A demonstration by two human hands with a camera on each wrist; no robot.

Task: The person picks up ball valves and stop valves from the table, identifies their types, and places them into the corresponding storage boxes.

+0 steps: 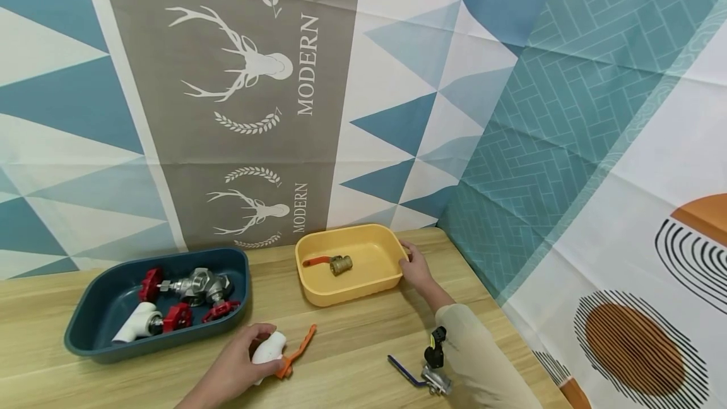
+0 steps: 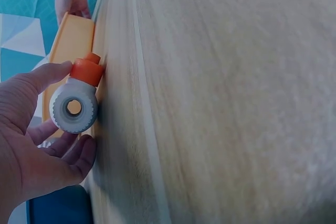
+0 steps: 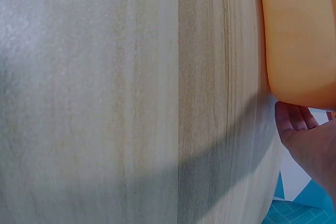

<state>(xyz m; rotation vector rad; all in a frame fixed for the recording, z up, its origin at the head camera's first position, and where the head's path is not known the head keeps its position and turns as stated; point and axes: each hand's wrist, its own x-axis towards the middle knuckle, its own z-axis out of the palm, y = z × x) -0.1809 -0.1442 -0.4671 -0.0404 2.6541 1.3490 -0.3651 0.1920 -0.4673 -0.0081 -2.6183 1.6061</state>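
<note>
My left hand [image 1: 244, 358] holds a white plastic ball valve [image 1: 269, 347] with an orange lever, over the wooden table. In the left wrist view the round, ribbed open end of the white ball valve [image 2: 59, 109] faces the camera, between thumb and fingers. At the right end of a yellow bin [image 1: 358, 289], my right hand [image 1: 419, 269] grips the rim. A brass ball valve [image 1: 341, 264] with a red-orange lever lies inside that bin. The right wrist view has the right hand [image 3: 310, 142] against the end of the bin, its grip partly hidden.
On the left stands a dark blue bin [image 1: 85, 333] with several valves, some with red handwheels, and a white pipe fitting [image 1: 136, 324]. A metal valve [image 1: 436, 381] with a blue lever lies near my right sleeve. Patterned cloth walls [image 1: 397, 112] border the table behind and right.
</note>
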